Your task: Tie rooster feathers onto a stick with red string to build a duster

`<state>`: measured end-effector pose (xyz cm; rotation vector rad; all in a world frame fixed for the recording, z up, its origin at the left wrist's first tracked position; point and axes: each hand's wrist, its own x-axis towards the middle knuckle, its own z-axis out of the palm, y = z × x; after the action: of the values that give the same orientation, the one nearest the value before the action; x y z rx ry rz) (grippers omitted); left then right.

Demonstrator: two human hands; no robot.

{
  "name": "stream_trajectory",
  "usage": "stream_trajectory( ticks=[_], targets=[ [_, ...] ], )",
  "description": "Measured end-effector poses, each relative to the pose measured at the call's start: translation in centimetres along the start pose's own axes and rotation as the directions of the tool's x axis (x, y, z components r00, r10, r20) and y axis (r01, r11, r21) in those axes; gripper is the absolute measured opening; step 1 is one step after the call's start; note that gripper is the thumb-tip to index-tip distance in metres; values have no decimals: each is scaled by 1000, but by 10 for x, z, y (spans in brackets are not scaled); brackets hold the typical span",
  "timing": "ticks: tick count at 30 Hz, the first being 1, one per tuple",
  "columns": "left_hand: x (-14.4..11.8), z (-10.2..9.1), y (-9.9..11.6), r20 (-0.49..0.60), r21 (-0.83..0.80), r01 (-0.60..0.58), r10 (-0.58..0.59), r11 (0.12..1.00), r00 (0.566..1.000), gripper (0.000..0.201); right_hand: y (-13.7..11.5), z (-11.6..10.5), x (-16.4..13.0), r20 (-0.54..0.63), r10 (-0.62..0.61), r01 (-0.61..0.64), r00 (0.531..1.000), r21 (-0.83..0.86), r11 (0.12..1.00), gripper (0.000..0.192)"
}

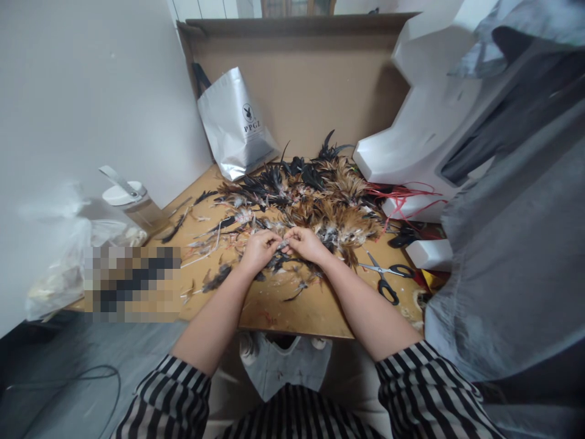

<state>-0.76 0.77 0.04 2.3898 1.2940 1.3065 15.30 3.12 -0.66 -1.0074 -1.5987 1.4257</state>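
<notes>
While both hands met at mid-table, the left hand (259,249) and right hand (305,242) were curled w/ fingertips pinched together on a small feather (284,244) held between them; which hand carried the grip couldn't be told, it was too small. Both forearms were bare, striped sleeves (173,390) pushed up near the elbows.

Just beyond the hands lay the feather pile (320,201), brown and tan in the middle, black ones toward the far edge. Loose feathers (214,231) were scattered left of the hands across the table (297,311), w/ a few dark ones near the knuckles.

Right of the right hand, scissors (386,277) w/ black handles lay flat on the table, apart from the hand. Red string (402,195) trailed from the pile's right side toward white foam blocks (420,122). A smaller foam piece (429,253) sat just beyond the scissors.

At far left-centre a silver bag (235,125) leaned on a cardboard backboard (311,79). A bottle (132,201) w/ white lid stood at the table's left, by a clear plastic bag (64,256). Grey cloth (512,244) hung at right.
</notes>
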Motion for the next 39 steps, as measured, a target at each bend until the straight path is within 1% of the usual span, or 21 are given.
stream_trajectory(
  ticks=[5,7,10,12,16,18,20,24,31,34,39],
  targets=[
    [-1,-1,-1,21,-5,-2,2,1000,1000,9,4,-1,-1,-43,-30,27,999,-66,997,3],
    [-1,-1,0,23,-10,1,-1,1000,1000,9,5,-2,0,-42,-43,39,998,-87,995,1],
    [-1,-2,1,5,3,-10,10,1000,1000,9,6,-2,1,-27,-55,53,998,-70,996,2],
    [-1,-2,1,-10,23,-36,37,999,999,9,6,-2,2,-24,-69,68,997,-51,996,10],
    [-1,-2,2,-9,47,-95,95,994,995,9,6,-3,2,13,-89,90,996,-44,995,34],
    [-1,-2,3,-1,55,-118,118,992,993,10,3,-4,0,45,-77,78,996,-39,996,39],
    [-1,-3,3,4,62,-137,137,989,991,10,-1,-6,-3,58,-43,44,997,-19,999,37],
    [-2,-3,4,14,77,-161,161,984,987,12,-8,-8,-5,33,26,-27,999,31,999,25],
    [-4,-1,3,7,91,-189,189,978,982,12,0,-8,1,71,-49,48,996,23,999,18],
    [-4,-1,2,16,94,-197,197,976,980,12,0,-8,1,80,-55,57,995,-22,998,15],
    [-5,0,2,17,92,-207,206,974,978,12,-3,-9,-2,58,-70,77,996,-123,989,12]
  ],
)
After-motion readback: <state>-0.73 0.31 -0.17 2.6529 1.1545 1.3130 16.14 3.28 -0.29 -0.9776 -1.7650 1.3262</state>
